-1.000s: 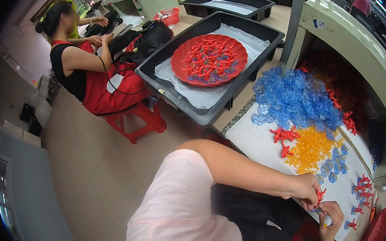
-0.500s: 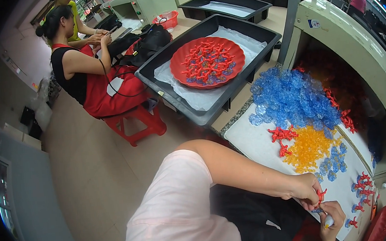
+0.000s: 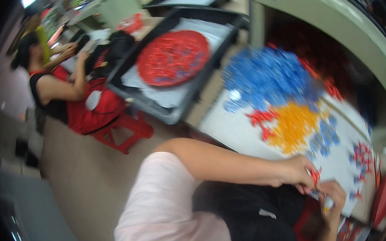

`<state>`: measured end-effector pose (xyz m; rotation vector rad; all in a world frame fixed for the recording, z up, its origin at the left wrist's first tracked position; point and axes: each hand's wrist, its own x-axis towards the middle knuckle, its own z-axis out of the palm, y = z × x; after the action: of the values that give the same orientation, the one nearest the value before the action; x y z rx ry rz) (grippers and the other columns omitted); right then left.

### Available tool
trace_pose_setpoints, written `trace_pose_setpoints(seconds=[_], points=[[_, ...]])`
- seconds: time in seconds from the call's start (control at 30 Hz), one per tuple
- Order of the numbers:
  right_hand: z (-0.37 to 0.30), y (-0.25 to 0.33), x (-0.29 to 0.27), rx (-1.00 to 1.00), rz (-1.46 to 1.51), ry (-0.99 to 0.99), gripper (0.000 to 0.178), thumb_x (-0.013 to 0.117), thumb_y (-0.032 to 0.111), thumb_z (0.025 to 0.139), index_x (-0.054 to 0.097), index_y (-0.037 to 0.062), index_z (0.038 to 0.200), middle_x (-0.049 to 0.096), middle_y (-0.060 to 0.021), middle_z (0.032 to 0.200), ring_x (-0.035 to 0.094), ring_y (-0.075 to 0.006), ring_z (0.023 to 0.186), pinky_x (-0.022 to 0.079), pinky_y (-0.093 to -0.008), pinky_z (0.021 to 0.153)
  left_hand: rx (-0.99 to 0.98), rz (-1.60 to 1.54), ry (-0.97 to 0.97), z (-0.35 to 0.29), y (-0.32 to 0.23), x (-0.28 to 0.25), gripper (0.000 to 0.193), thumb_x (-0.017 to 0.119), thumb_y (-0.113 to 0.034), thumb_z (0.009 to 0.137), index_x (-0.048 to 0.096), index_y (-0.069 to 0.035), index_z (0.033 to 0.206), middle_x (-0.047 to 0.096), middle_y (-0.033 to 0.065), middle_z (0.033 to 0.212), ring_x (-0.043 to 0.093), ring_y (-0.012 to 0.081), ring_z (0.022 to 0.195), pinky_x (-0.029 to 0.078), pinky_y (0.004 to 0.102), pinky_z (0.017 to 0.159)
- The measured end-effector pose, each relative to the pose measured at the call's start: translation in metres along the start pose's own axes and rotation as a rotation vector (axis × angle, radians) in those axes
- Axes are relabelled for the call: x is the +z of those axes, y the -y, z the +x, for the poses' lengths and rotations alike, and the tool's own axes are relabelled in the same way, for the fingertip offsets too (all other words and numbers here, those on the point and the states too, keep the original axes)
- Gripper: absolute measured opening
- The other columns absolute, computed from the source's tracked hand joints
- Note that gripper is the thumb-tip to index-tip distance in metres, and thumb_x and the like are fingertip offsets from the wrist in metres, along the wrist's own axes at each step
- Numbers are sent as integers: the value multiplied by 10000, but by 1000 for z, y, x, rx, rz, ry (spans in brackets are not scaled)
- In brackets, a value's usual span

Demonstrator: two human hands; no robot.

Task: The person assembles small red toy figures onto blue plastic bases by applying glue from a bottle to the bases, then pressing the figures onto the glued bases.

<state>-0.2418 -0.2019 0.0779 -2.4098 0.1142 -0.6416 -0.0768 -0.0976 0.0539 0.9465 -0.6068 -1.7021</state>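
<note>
My left hand (image 3: 299,171) is closed on a small red plastic figure (image 3: 316,175), whose limbs stick up past the fingertips. Close against it, below and to the right, my right hand (image 3: 333,196) is curled round a small white tube; in this blurred picture little more than a yellow spot of it shows. To the right on the white worktop (image 3: 224,129), several red figures on blue bases (image 3: 360,159) stand in loose rows. Beyond my hands lie a scatter of clear blue pieces (image 3: 324,136), a heap of yellow pieces (image 3: 292,125) and a few red figures (image 3: 261,117).
A large blue heap (image 3: 268,77) lies at the back, before an arched pale green booth (image 3: 316,1). Left of it, a black tray (image 3: 174,115) bears a red plate (image 3: 147,69) of figures. A person (image 3: 59,87) sits on a red stool (image 3: 127,132) with another person behind.
The whole view has shifted and blurred, so the scene sits further left. Both hands remain together at the red figure; the white tube shows less than before.
</note>
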Motion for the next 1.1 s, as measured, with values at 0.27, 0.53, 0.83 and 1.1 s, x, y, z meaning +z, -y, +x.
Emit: trace_pose_setpoints(seconds=[0.27, 0.53, 0.83, 1.1], points=[[13, -20, -7, -109, 138, 65, 269, 655, -26, 578, 621, 16, 841, 599, -102, 780, 586, -233, 679, 470, -287, 569, -131, 16, -55, -4, -20, 5, 292, 592, -50, 754, 530, 0, 1034, 607, 73, 844, 577, 101, 712, 476, 215, 651], [0, -24, -4, -94, 172, 40, 272, 670, -27, 585, 623, 31, 846, 606, -82, 786, 592, -217, 694, 478, -283, 597, -156, 46, -101, -1, -18, 9, 298, 571, -24, 761, 517, 15, 1051, 610, 89, 866, 578, 94, 730, 475, 200, 656], [-2, -25, 1, -110, 174, 33, 280, 675, -21, 591, 626, 40, 859, 610, -74, 806, 594, -209, 715, 479, -278, 604, -152, 54, -130, -4, -17, 10, 300, 576, -15, 755, 524, 12, 1049, 611, 80, 866, 583, 95, 758, 478, 199, 658], [-1, -31, 11, -121, 197, 22, 284, 673, -19, 585, 625, 36, 860, 610, -81, 796, 593, -210, 702, 475, -279, 602, -140, 64, -129, -6, -14, 3, 308, 583, -26, 756, 522, 10, 1055, 610, 79, 864, 580, 94, 752, 476, 203, 667]])
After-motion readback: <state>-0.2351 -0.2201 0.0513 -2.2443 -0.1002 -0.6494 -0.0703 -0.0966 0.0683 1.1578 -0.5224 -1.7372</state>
